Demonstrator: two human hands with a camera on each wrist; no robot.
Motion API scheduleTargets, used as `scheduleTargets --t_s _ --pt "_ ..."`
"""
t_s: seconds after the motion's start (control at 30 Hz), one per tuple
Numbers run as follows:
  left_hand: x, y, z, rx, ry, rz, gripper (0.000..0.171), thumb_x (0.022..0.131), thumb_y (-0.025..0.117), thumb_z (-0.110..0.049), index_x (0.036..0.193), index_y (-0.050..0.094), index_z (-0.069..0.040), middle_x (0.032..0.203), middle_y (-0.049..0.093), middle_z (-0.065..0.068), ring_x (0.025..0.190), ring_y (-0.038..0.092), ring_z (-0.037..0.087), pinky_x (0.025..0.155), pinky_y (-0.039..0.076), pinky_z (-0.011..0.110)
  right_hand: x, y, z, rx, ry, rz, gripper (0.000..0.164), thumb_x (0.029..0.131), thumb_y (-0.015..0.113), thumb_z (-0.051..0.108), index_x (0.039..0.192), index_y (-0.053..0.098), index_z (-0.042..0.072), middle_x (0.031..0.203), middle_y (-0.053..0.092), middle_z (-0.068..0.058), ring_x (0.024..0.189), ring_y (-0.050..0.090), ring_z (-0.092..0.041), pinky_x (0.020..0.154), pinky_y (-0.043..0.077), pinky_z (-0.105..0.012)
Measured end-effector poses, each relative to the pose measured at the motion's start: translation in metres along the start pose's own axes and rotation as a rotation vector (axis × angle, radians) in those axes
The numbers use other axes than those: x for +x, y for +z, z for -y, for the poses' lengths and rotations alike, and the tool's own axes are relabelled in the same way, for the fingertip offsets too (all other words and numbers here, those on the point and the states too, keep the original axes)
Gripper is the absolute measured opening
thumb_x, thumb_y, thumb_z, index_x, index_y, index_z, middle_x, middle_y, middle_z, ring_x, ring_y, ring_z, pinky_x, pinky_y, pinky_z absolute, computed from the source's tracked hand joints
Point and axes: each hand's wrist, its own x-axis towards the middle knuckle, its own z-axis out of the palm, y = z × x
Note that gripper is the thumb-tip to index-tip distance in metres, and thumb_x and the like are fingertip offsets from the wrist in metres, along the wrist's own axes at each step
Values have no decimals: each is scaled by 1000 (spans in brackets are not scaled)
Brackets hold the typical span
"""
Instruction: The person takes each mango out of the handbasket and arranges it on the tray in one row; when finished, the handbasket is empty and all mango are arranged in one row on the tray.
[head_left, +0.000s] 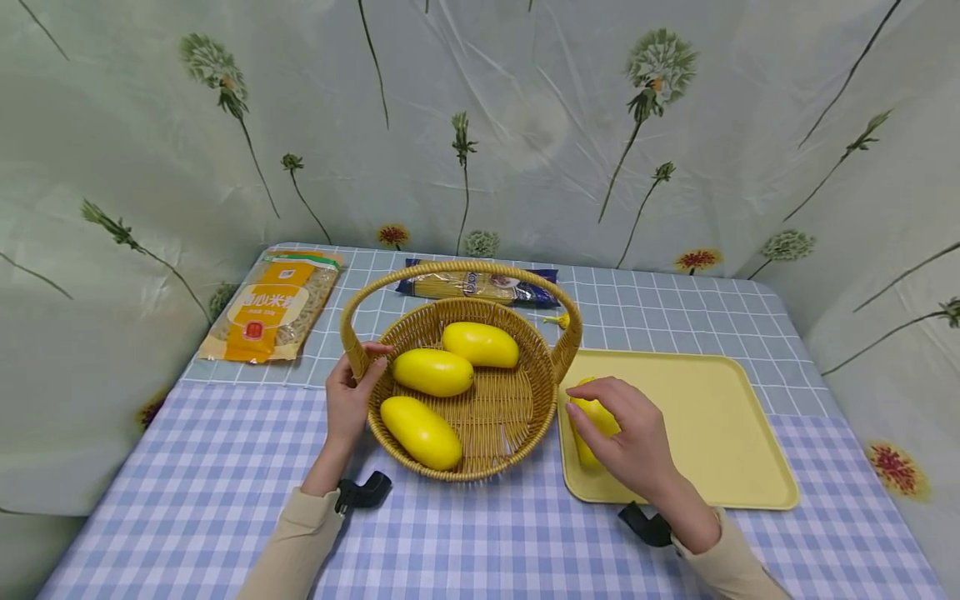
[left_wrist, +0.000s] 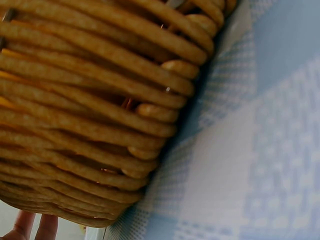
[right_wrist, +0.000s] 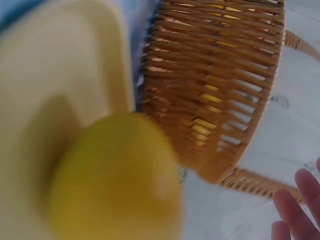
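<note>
My left hand point(head_left: 349, 398) grips the woven basket point(head_left: 542, 450) where its handle meets the left rim; two of its fingertips point(left_wrist: 46, 228) show past the weave in the left wrist view. Inside the basket lie three smooth yellow oval fruits point(head_left: 422, 433), possibly mangoes. Another such fruit point(head_left: 588, 442) rests at the left end of a pale yellow tray point(head_left: 697, 433), partly covered by my right hand point(head_left: 633, 429). That hand hovers above it, thumb and fingers bent but apart. In the right wrist view, the fruit point(right_wrist: 120, 180) looms blurred, away from the fingers.
A bag of dried food point(head_left: 273, 308) with an orange label lies at the back left. Behind the basket is a blue-ended pasta pack point(head_left: 472, 283), with a small yellow item point(head_left: 558, 320) near it. The basket's tall handle point(head_left: 457, 267) arches above everything. A checked cloth point(head_left: 465, 542) covers the table.
</note>
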Motion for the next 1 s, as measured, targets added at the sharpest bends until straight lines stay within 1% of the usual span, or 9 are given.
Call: scheduleTargets --t_s 0.07,0.13,0.3,0.43,0.57,0.7,0.8,0.9,1.0 --pt "0 0 0 1 6 1 17 89 54 14 105 54 22 98 63 27 97 60 17 84 44 23 7 4 4 25 -34 15 27 94 58 32 95 70 8 89 67 1 81 62 -16 78 47 -23" --pt "0 0 1 5 10 0 17 89 54 15 105 54 21 98 64 26 96 60 16 83 45 22 16 7 10 49 -69 38 26 94 58 31 94 70 7 89 67 1 81 62 -15 75 48 -24" --pt "0 -1 1 -4 13 -4 17 88 54 16 104 55 21 97 67 16 96 60 15 83 45 23 39 17 23 73 -155 108 23 94 59 29 95 69 8 90 67 1 81 61 -13 72 49 -27" --pt "0 0 1 -10 15 -1 17 88 54 16 104 55 22 96 68 13 96 60 15 83 44 23 53 25 32 86 -178 186 20 94 60 30 97 70 12 92 68 4 86 62 -11 74 50 -28" --pt "0 0 0 -5 10 -2 17 88 54 16 104 55 22 96 68 15 96 60 15 83 44 23 64 32 39 57 -173 282 24 93 60 35 103 70 15 99 68 6 92 61 -9 79 50 -28" --pt "0 0 0 -3 1 -5 17 88 54 16 104 54 22 96 66 21 96 60 16 84 45 23 75 39 43 -18 -160 378 31 92 61 40 109 68 15 103 67 5 94 60 -10 81 49 -29" --pt "0 0 -1 4 -4 -6 17 88 54 16 104 54 21 97 65 24 95 60 16 84 45 23 84 44 44 -67 -111 497 37 90 61 43 113 66 15 107 66 4 97 60 -13 83 47 -31" --pt "0 0 -3 4 -7 -7 17 88 54 16 104 55 21 96 65 21 95 60 15 84 45 23 94 49 43 -102 -43 617 43 90 60 47 118 64 14 112 65 3 100 58 -15 86 46 -34" --pt "0 -1 2 1 -5 -2 17 88 54 15 104 55 21 96 67 18 95 60 16 83 45 23 102 55 43 -128 12 690 48 90 59 50 123 62 15 116 63 3 101 58 -15 85 45 -34"
